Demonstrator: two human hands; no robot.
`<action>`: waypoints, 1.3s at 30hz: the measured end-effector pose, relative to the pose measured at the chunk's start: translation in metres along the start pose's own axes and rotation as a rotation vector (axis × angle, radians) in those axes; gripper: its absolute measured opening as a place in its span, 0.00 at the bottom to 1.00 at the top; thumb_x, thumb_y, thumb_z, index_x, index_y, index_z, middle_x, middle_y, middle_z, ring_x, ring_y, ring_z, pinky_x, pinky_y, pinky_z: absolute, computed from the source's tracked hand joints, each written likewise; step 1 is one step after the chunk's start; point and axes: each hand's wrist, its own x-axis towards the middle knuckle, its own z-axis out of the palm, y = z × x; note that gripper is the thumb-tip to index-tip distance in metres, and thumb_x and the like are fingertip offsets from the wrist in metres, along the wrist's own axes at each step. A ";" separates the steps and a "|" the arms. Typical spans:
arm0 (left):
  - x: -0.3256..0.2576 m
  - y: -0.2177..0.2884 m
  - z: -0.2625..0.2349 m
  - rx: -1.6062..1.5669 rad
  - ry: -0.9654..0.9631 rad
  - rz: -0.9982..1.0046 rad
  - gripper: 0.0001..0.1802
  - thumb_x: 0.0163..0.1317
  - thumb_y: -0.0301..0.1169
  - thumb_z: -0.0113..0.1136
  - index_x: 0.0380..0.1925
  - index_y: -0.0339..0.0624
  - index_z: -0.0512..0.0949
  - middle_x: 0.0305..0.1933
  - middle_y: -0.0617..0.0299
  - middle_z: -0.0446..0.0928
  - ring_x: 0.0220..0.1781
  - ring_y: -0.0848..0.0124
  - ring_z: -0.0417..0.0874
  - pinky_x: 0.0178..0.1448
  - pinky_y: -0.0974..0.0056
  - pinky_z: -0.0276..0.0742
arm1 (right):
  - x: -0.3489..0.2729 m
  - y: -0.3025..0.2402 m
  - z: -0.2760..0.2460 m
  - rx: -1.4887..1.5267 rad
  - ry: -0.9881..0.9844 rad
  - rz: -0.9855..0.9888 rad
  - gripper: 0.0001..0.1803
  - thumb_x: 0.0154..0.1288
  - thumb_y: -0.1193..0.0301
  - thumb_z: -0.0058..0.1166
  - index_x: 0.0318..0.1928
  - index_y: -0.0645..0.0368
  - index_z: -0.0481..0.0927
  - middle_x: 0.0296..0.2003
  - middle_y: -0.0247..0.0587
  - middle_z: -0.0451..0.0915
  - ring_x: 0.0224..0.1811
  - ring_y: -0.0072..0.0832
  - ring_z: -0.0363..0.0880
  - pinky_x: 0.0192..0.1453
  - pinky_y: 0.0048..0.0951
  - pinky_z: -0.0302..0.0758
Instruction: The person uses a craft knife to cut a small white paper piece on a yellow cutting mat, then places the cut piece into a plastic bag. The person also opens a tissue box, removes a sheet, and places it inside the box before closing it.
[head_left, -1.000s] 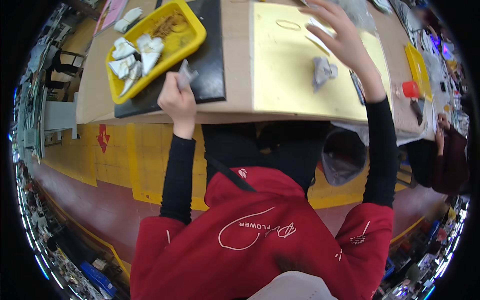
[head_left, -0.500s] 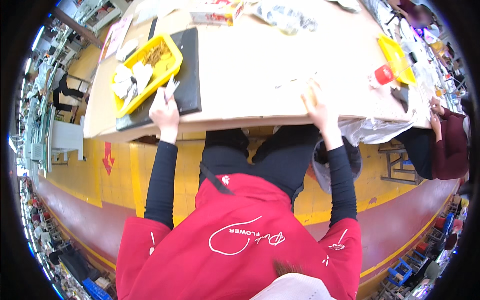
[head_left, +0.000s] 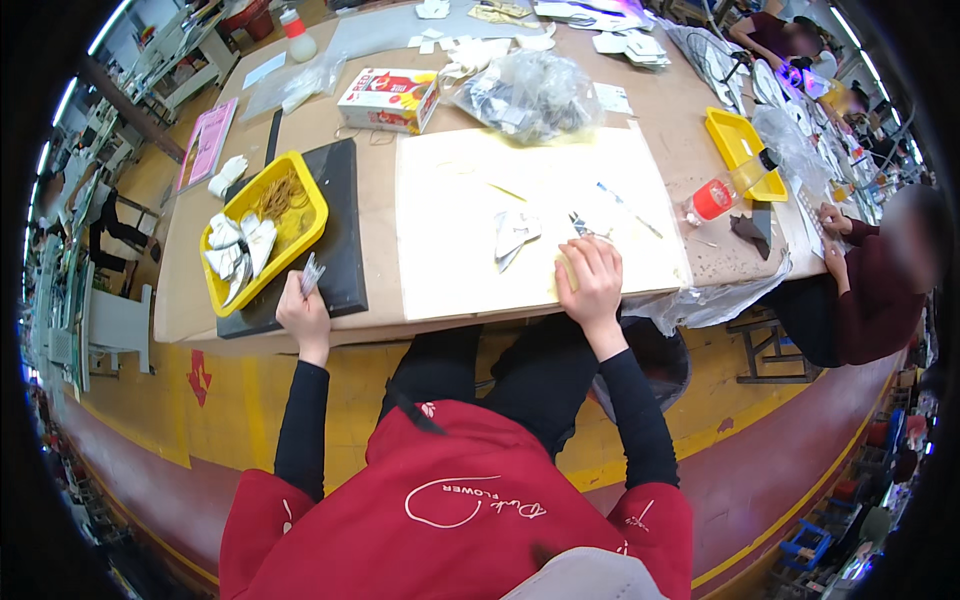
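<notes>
My left hand (head_left: pixel 303 312) is closed around a small stack of thin grey-white pieces (head_left: pixel 313 272), held just over the front edge of the black mat (head_left: pixel 345 235). Beside it is a yellow tray (head_left: pixel 318 232) with white cut pieces (head_left: pixel 240 245) and a bundle of tan rubber bands or cords (head_left: pixel 285 195). My right hand (head_left: pixel 592 280) lies palm down on the bright white board (head_left: pixel 450 260), fingers stretched out. Its fingertips reach a small dark-handled tool (head_left: pixel 578 222), partly hidden. Left of that lie white cut pieces (head_left: pixel 516 232); a pen (head_left: pixel 628 208) lies to the right.
Behind the board stand a red-and-yellow box (head_left: pixel 388 100) and a clear plastic bag (head_left: pixel 540 95) of dark pieces. On the right are a bottle with a red label (head_left: pixel 712 200) and another yellow tray (head_left: pixel 735 135). A co-worker (head_left: pixel 890 270) sits at the table's right end.
My right hand has come down flat onto the board beside the small tool. My left hand keeps its stack. The view has shifted, and the washed-out table top now shows clearly.
</notes>
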 end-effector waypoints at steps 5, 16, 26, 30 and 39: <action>0.001 0.003 -0.001 -0.032 0.006 0.001 0.03 0.58 0.22 0.53 0.27 0.38 0.70 0.22 0.48 0.71 0.27 0.45 0.75 0.30 0.52 0.68 | 0.001 0.001 0.002 0.010 0.039 -0.003 0.10 0.56 0.71 0.61 0.40 0.56 0.83 0.41 0.37 0.81 0.51 0.35 0.78 0.61 0.40 0.69; 0.002 -0.001 -0.001 -0.005 -0.022 0.024 0.02 0.58 0.21 0.53 0.28 0.38 0.71 0.23 0.47 0.70 0.26 0.45 0.74 0.30 0.52 0.67 | -0.002 -0.002 0.002 -0.016 0.101 0.039 0.10 0.54 0.74 0.59 0.39 0.56 0.84 0.40 0.36 0.82 0.49 0.36 0.79 0.60 0.39 0.68; -0.008 -0.021 0.006 -0.025 0.027 -0.003 0.01 0.60 0.21 0.53 0.29 0.35 0.72 0.24 0.44 0.69 0.26 0.44 0.73 0.29 0.53 0.66 | 0.008 0.016 -0.010 0.002 0.184 0.204 0.08 0.58 0.75 0.60 0.39 0.58 0.85 0.35 0.37 0.82 0.45 0.37 0.79 0.56 0.39 0.68; -0.010 -0.016 -0.003 -0.042 -0.025 -0.016 0.08 0.66 0.24 0.50 0.26 0.36 0.70 0.21 0.47 0.64 0.22 0.50 0.68 0.27 0.54 0.62 | 0.020 0.083 -0.034 -0.202 -0.010 0.526 0.08 0.62 0.74 0.60 0.41 0.63 0.83 0.40 0.44 0.79 0.44 0.42 0.76 0.52 0.40 0.70; -0.018 -0.017 -0.014 0.085 -0.155 0.019 0.14 0.67 0.24 0.50 0.21 0.35 0.66 0.20 0.50 0.60 0.20 0.51 0.65 0.27 0.53 0.58 | 0.004 0.094 -0.030 -0.067 -0.013 0.941 0.10 0.72 0.74 0.51 0.48 0.70 0.75 0.40 0.52 0.76 0.42 0.44 0.77 0.48 0.38 0.73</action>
